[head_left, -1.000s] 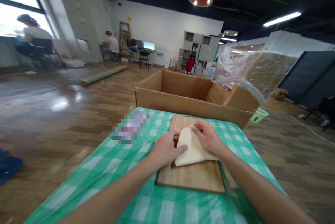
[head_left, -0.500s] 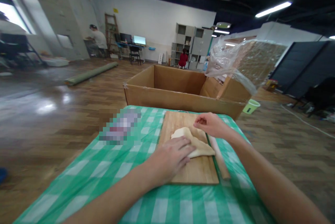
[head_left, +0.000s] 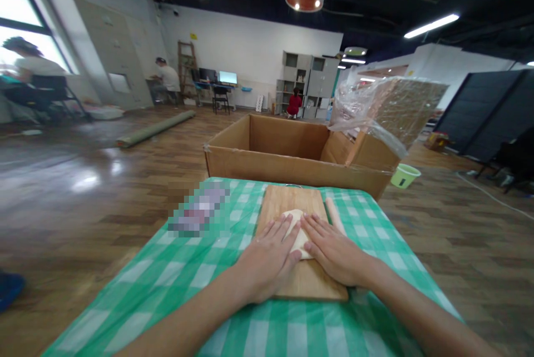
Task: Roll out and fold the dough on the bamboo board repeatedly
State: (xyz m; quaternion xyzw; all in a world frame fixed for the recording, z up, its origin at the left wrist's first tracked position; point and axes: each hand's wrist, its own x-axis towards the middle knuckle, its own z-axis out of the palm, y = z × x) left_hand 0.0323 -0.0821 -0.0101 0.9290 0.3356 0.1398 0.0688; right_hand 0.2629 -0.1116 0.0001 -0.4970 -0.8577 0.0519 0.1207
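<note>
Pale dough (head_left: 297,236) lies on a wooden cutting board (head_left: 294,197), partly covered by both hands. My left hand (head_left: 270,254) rests on its left side, fingers stretched out and pointing away from me. From the right, my right hand (head_left: 334,248) presses on the dough with its fingers extended and its palm over the board's right edge. A rolling pin (head_left: 335,215) lies along the right side of the board, its near end hidden behind my right hand.
A green-and-white checked cloth (head_left: 237,201) covers the table. At the back left lies a pixelated item (head_left: 200,209). Beyond the far edge stands a large open cardboard box (head_left: 267,163), with a light green bin (head_left: 405,175) to its right. Other people sit or crouch far off.
My right hand has come down from above the board onto the dough. The dough's raised fold and its flap to the right have gone into a smaller, rounder shape. The camera view has tilted up slightly.
</note>
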